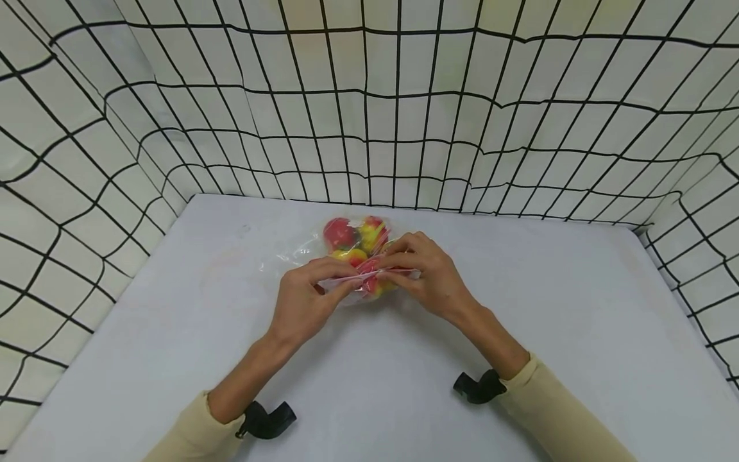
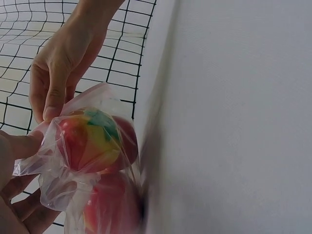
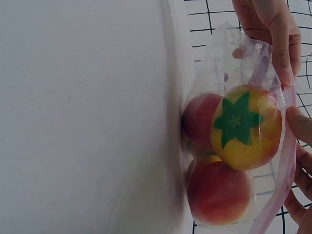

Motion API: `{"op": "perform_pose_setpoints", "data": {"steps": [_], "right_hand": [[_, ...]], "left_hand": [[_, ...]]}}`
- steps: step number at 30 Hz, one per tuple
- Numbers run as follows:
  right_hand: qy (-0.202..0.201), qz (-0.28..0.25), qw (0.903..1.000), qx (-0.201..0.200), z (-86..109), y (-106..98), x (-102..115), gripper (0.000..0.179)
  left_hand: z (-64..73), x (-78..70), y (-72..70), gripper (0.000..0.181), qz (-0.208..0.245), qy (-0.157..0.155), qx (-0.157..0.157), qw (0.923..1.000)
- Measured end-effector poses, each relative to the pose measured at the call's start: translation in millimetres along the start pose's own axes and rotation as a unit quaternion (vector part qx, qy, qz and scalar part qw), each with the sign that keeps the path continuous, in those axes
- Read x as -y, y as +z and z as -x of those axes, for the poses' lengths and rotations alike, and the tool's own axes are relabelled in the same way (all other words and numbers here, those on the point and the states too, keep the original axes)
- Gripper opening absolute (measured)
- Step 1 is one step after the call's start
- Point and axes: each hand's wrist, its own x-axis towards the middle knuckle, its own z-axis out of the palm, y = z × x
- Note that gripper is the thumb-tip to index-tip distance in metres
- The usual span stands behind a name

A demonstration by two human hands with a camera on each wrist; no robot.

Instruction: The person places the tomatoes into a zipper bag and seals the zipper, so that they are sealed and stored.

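Note:
A clear plastic zip bag (image 1: pixel 300 253) with a pink strip along its mouth lies on the white table, holding several red and yellow toy fruits (image 1: pixel 339 233). One fruit (image 3: pixel 248 153) shows a green star-shaped leaf in the right wrist view. My left hand (image 1: pixel 300 298) pinches the bag's pink edge between thumb and fingers. Close beside it, my right hand (image 1: pixel 433 279) pinches the same strip farther right. Both hands are at the near side of the bag, with the fruits beyond and below their fingers. Some fruits are partly hidden by the hands and folded plastic.
The white table (image 1: pixel 577 308) extends around the bag on all sides. Black netting (image 1: pixel 398 96) over pale walls rises behind it and at both sides. Black curved pieces (image 1: pixel 268 420) are at both cuffs, near the tabletop.

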Motion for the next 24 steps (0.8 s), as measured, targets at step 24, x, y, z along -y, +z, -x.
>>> {"op": "perform_pose_setpoints", "data": {"steps": [24], "right_hand": [[0.026,0.016,0.9995,0.0,7.5,-6.0,-6.5,0.023]], "left_hand": [[3.2,2.3,-0.6,0.021,0.037,-0.035,-0.005,0.9987]]}}
